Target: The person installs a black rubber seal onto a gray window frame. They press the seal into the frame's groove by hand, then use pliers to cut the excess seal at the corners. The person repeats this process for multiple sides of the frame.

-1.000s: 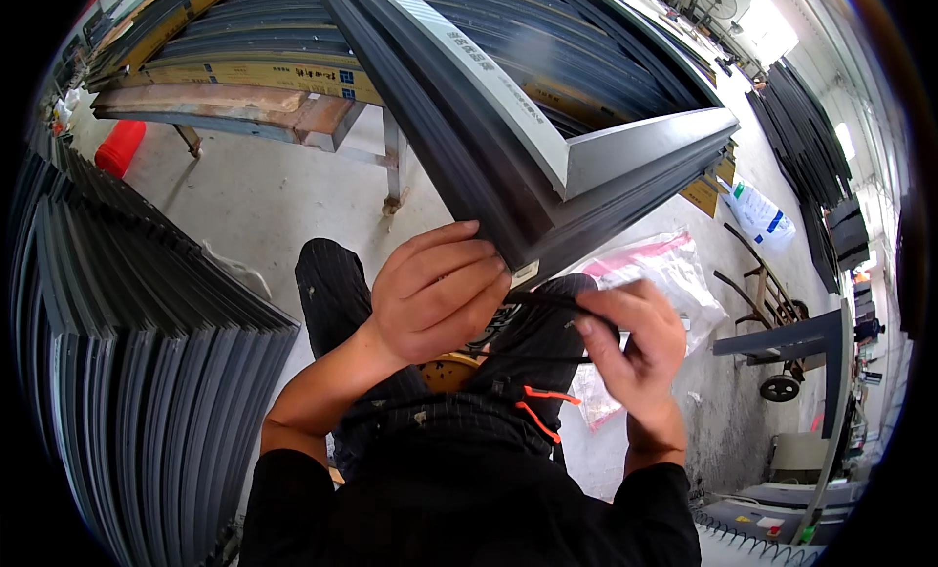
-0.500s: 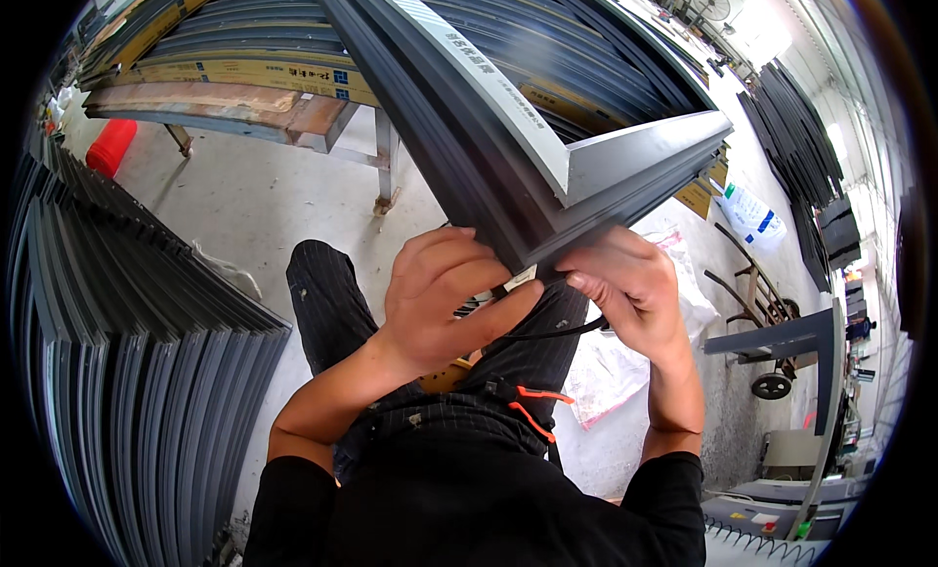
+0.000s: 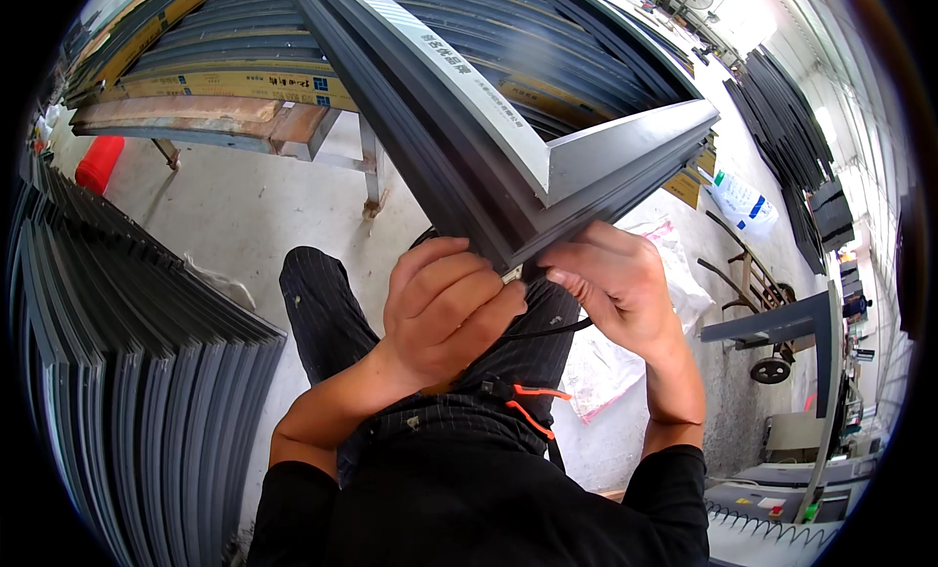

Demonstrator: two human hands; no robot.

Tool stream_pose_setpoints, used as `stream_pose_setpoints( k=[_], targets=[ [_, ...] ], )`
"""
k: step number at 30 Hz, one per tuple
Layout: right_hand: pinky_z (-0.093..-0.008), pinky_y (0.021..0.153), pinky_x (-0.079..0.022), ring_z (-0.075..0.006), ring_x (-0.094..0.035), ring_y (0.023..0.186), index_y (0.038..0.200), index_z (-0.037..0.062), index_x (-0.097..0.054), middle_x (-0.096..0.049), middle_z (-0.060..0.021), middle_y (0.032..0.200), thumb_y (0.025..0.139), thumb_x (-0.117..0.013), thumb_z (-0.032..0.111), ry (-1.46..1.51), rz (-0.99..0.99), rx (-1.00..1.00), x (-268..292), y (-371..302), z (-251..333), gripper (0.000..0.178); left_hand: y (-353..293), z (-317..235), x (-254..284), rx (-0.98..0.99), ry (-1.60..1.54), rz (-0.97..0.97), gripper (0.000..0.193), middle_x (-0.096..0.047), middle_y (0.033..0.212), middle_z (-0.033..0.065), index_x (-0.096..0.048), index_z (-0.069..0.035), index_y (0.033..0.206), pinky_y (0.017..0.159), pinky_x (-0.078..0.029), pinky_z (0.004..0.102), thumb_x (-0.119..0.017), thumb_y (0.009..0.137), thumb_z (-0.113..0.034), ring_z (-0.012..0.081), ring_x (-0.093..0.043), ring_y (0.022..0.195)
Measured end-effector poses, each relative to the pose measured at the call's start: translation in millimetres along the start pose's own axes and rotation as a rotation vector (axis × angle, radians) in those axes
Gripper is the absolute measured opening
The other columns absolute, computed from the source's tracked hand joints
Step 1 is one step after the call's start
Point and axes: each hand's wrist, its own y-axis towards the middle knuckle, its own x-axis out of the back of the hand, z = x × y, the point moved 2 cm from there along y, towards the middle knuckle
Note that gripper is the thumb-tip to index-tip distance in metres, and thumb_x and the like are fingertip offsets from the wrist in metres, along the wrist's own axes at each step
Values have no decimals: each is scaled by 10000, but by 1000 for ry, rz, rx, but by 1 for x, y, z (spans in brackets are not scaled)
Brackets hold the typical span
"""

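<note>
The corner of a dark grey metal frame (image 3: 489,201) points toward me, with a pale lengthwise strip of printed film on its inner edge. My left hand (image 3: 445,308) is closed at the left side of this corner, fingers curled against the profile. Its thumb tip lies beside a small pale piece (image 3: 512,274) at the corner's end. On the other side my right hand (image 3: 616,284) is pinched under the edge, thumb and fingers close together; what lies between them is hidden. A thin black strip (image 3: 547,332) runs below the corner and passes behind the right hand.
Stacked dark profiles (image 3: 147,401) stand at the left. A workbench (image 3: 205,118) and more bundled profiles (image 3: 469,40) lie beyond. Further off are a red bucket (image 3: 99,165), a hand truck (image 3: 757,294), a plastic bottle (image 3: 743,204) and a white sack (image 3: 606,372).
The frame corner and both hands have shifted slightly left in view. My left fingers have curled in more, and the thumb sits lower against the corner. The right hand keeps its pinch.
</note>
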Motion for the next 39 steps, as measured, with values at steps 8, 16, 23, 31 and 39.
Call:
stream_pose_setpoints(
  k=[8, 16, 23, 31, 39],
  targets=[
    [-388, 531, -459, -307, -591, 625, 923, 70, -716, -579, -91, 744, 763, -744, 58, -20, -5, 6, -1, 0, 2, 163, -6, -3, -16, -13, 104, -63, 259, -524, 954, -5, -711, -145, 930, 847, -496, 438, -818, 697, -116, 198, -560, 880],
    [-333, 649, -508, -253, -632, 742, 1329, 73, -535, -631, -112, 863, 846, -708, 58, 391, 1, -187, -41, -18, 11, 513, -16, 44, 53, -27, 218, 1, 345, -596, 786, 16, -715, -112, 955, 907, -544, 478, -835, 633, -146, 212, -605, 802],
    [-251, 704, -489, -111, -613, 782, 1098, 12, -692, -692, -65, 950, 861, -731, 60, 618, -33, -376, -41, -41, -34, 245, -33, 127, 164, 109, 767, -1, 271, -672, 1116, 89, -711, -52, 1095, 964, -448, 384, -728, 824, -49, 284, -600, 1100],
    [-310, 617, -495, -213, -617, 672, 917, 26, -723, -644, -81, 802, 825, -734, 69, -54, -243, -242, -7, 32, -52, 102, -37, 145, 163, 260, 899, -113, 250, -673, 1162, 88, -699, -42, 1128, 994, -431, 374, -700, 878, -49, 264, -582, 1146],
    [-331, 620, -517, -238, -639, 698, 907, 30, -717, -639, -80, 834, 776, -688, 12, -3, -339, -171, -20, 43, -79, 136, -37, 150, 158, 249, 883, -151, 209, -676, 1138, 88, -686, -31, 1106, 992, -435, 382, -676, 897, -38, 270, -591, 1136]
  ],
)
